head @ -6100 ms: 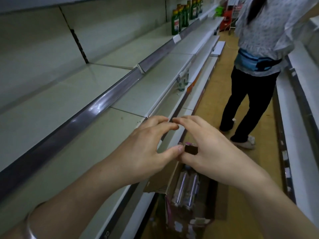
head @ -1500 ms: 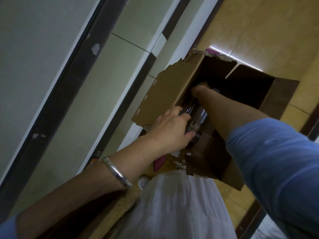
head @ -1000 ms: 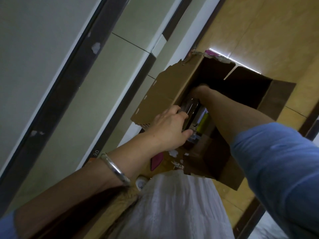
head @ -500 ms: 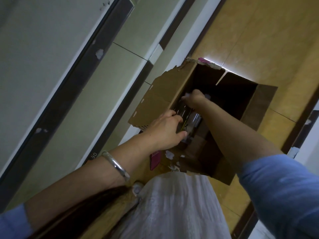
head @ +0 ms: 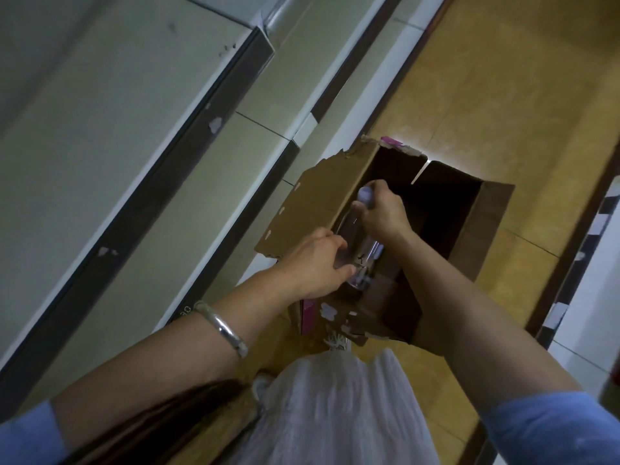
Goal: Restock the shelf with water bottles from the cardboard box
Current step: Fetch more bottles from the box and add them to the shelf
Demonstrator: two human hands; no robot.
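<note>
An open cardboard box (head: 322, 199) with torn flaps stands on the floor beside the shelving. My right hand (head: 382, 213) grips a clear water bottle (head: 350, 229) near its pale cap, and the bottle lies slanted over the box's left side. My left hand (head: 315, 263) curls around the lower part of a clear bottle at the box's near edge. Whether it is the same bottle or a second one I cannot tell. The box's interior to the right is dark.
Pale, bare shelf boards (head: 110, 135) with dark price rails (head: 161, 182) run along the left. The tan floor (head: 503, 95) extends up and right of the box. A second shelf base (head: 590, 263) borders the right edge. My white skirt (head: 335, 411) fills the bottom centre.
My right hand has come up out of the box's depth, drawing a bottle upward by its neck. My left hand stays on a bottle at the box's near edge.
</note>
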